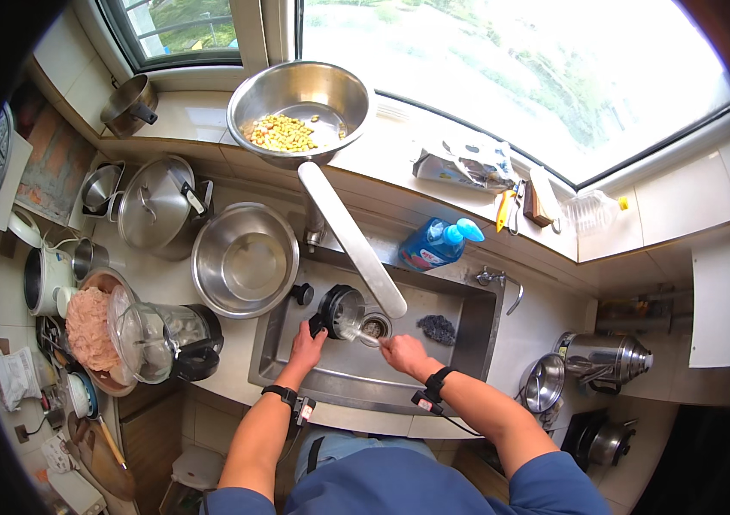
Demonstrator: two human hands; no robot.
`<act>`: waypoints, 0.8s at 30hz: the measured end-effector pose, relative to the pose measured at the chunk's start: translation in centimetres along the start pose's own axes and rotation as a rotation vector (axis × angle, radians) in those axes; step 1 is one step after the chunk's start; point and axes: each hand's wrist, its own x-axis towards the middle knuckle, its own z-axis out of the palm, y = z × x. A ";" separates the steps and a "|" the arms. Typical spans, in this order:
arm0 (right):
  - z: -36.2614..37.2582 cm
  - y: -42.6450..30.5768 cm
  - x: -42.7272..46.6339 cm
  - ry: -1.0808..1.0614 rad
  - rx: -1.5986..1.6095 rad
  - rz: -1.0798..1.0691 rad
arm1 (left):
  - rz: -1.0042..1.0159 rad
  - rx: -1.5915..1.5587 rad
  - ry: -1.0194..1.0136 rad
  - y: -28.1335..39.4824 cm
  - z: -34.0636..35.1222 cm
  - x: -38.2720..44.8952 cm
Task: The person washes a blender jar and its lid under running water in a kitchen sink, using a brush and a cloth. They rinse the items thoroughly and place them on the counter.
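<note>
In the stainless steel sink (429, 380), my left hand (305, 351) grips the black handle of a black-based, clear container (343, 311), which lies tilted with its mouth towards the drain (374, 327). My right hand (405, 353) holds a slim, pale utensil (365, 337) whose far end reaches the container's opening; its exact kind is unclear. The faucet spout (355, 244) extends over the sink just above the container. A small black knob-like part (302, 294) lies left of the container. A dark grey scouring pad (437, 329) rests on the sink floor to the right.
Left of the sink stand a steel bowl (246, 261), a lidded pot (156, 209), a blender jar (168, 341) and a basin of pink minced meat (91, 328). A bowl of yellow beans (300, 116) sits on the ledge; a blue pump bottle (435, 244) stands behind the sink.
</note>
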 end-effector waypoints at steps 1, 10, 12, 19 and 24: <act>-0.3 -0.3 0.2 0.019 0.017 0.004 | 0.009 -0.003 -0.018 -0.1 -0.1 -0.1; 2.3 1.2 2.8 -0.022 0.223 0.038 | 0.066 -0.011 -0.087 1.8 -0.4 -1.2; 0.1 -0.7 3.2 -0.239 0.687 0.353 | 0.032 -0.027 -0.080 1.0 -0.2 -1.6; -1.9 1.5 2.1 0.138 -0.022 0.147 | 0.028 -0.049 -0.125 1.2 -0.5 -1.6; -3.9 -1.7 1.9 0.281 0.054 -0.021 | 0.008 -0.074 -0.150 -1.0 1.5 -0.7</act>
